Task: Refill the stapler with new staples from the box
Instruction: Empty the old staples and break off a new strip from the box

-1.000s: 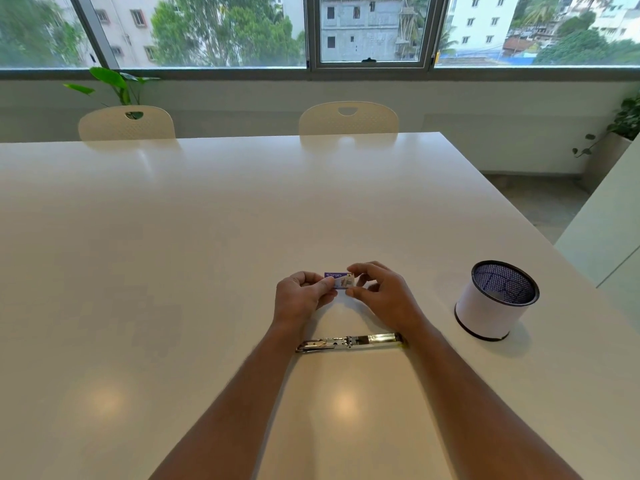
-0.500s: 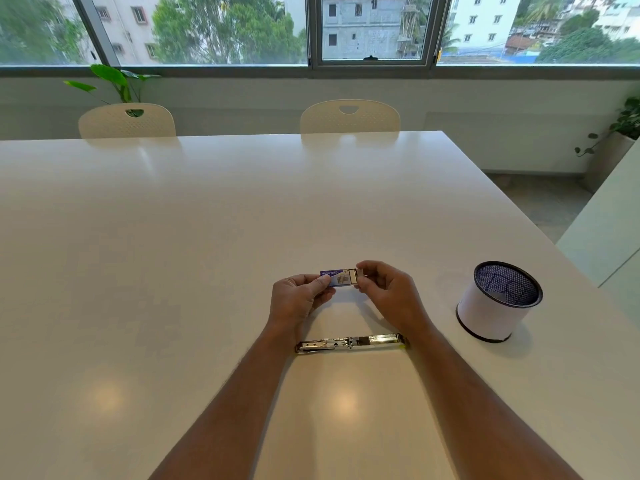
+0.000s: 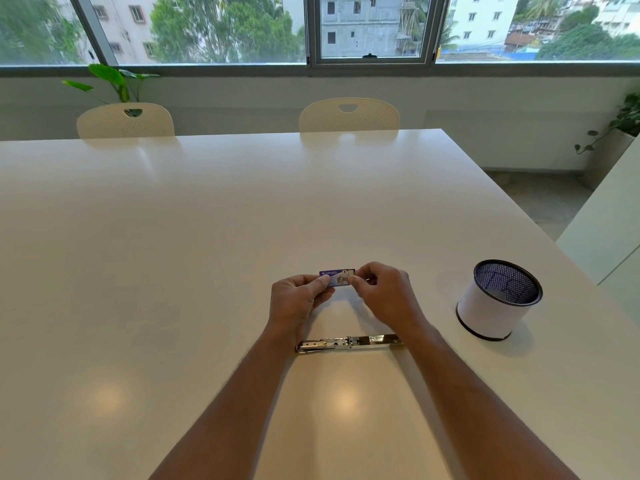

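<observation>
A small purple and white staple box point(image 3: 336, 278) is held just above the white table point(image 3: 207, 237), in the middle. My left hand point(image 3: 298, 299) pinches its left end between thumb and fingers. My right hand point(image 3: 382, 294) grips its right end, where a pale inner tray shows a little way out of the sleeve. The metal stapler point(image 3: 348, 342) lies folded out flat on the table, closer to me than both hands, between my wrists. Its right end is hidden behind my right wrist.
A white pen holder with a dark mesh inside point(image 3: 497, 299) stands to the right of my hands, near the table's right edge. Two cream chairs point(image 3: 349, 116) stand at the far side under the window, with a plant point(image 3: 110, 81) behind the left one.
The box has lifted slightly and more of it shows between my hands; its pale inner end now shows at the right. The stapler has not moved.
</observation>
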{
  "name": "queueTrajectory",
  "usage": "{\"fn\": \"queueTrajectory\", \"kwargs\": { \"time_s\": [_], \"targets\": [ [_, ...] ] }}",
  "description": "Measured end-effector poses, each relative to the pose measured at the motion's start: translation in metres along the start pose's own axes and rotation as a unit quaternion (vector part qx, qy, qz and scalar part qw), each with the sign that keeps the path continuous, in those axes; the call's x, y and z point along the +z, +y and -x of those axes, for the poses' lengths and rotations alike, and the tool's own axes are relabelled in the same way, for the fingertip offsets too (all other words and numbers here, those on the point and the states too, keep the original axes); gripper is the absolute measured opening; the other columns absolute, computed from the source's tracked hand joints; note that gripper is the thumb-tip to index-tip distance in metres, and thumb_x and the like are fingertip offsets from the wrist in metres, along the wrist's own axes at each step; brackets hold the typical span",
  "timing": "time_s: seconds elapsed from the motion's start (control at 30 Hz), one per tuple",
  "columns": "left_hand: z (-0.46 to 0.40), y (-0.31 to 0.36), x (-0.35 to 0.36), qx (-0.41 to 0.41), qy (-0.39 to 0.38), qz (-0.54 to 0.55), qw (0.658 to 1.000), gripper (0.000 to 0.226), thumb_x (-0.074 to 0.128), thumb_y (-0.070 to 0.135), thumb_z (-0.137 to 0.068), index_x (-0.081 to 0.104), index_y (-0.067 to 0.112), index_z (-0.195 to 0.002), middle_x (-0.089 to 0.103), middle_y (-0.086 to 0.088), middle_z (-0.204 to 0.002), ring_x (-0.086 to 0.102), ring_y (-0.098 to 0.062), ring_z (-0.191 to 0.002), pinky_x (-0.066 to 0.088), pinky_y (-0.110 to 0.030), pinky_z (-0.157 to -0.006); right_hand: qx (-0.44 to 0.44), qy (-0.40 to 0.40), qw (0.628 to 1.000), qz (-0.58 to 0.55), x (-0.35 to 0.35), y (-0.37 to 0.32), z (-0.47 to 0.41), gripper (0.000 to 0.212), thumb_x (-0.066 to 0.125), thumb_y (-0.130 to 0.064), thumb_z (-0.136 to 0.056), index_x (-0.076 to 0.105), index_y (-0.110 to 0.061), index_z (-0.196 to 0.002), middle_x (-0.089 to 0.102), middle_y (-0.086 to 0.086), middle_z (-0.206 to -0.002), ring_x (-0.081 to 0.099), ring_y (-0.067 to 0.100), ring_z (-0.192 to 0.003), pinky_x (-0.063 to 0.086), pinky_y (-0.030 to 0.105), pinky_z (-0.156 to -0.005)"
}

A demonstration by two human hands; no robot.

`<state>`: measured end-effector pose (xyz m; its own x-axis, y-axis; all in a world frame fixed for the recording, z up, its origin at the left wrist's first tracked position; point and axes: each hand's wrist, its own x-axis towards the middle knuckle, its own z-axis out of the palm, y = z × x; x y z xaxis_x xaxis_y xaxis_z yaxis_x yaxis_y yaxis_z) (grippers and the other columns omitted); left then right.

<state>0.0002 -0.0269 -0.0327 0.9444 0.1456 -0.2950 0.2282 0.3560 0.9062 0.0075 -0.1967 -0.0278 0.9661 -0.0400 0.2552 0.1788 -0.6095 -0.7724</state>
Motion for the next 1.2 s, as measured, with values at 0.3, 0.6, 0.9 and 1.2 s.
{"fn": "queueTrajectory", "kwargs": {
  "time_s": [0.3, 0.6, 0.9, 1.2],
  "targets": [
    [-0.003, -0.003, -0.002, 0.011, -0.003, -0.009, 1.0, 0.005, 0.078, 0.0, -0.086, 0.078, -0.004, -0.086, 0.077, -0.03, -0.096, 0.075, -0.028, -0.082, 0.064, -0.033, -0.08, 0.046, -0.008, 0.998, 0.044, -0.002, -0.011, -0.002, 0.016, 0.065, -0.022, -0.089, 0.075, -0.011, -0.082, 0.07, 0.0, -0.071, 0.061, 0.015, -0.06, 0.052, 0.027, -0.058],
    [-0.005, -0.005, -0.002, 0.008, 0.005, -0.016, 1.0, 0.005, 0.077, 0.001, -0.087, 0.077, -0.004, -0.088, 0.078, -0.027, -0.096, 0.077, -0.031, -0.088, 0.063, -0.038, -0.087, 0.035, -0.018, 0.998, 0.057, -0.005, -0.014, -0.003, 0.013, 0.064, -0.021, -0.089, 0.072, -0.011, -0.084, 0.07, 0.001, -0.076, 0.062, 0.02, -0.066, 0.054, 0.035, -0.063],
    [-0.01, -0.007, -0.001, 0.002, 0.012, 0.004, 1.0, 0.008, 0.077, -0.002, -0.086, 0.076, -0.003, -0.078, 0.077, -0.03, -0.096, 0.076, -0.029, -0.084, 0.063, -0.034, -0.082, -0.012, 0.02, 0.999, 0.046, -0.015, -0.021, -0.006, 0.007, 0.066, -0.015, -0.089, 0.071, -0.013, -0.086, 0.069, -0.003, -0.076, 0.062, 0.016, -0.066, 0.049, 0.022, -0.058],
    [-0.009, -0.008, -0.001, 0.003, 0.013, 0.004, 1.0, 0.007, 0.077, -0.003, -0.086, 0.076, -0.003, -0.079, 0.078, -0.028, -0.094, 0.077, -0.033, -0.088, 0.061, -0.038, -0.085, -0.054, -0.041, 0.994, 0.082, -0.013, -0.02, -0.006, 0.034, 0.056, -0.013, -0.099, 0.064, -0.013, -0.132, 0.072, 0.012, -0.11, 0.061, 0.019, -0.089, 0.044, 0.021, -0.073]
  ]
}}
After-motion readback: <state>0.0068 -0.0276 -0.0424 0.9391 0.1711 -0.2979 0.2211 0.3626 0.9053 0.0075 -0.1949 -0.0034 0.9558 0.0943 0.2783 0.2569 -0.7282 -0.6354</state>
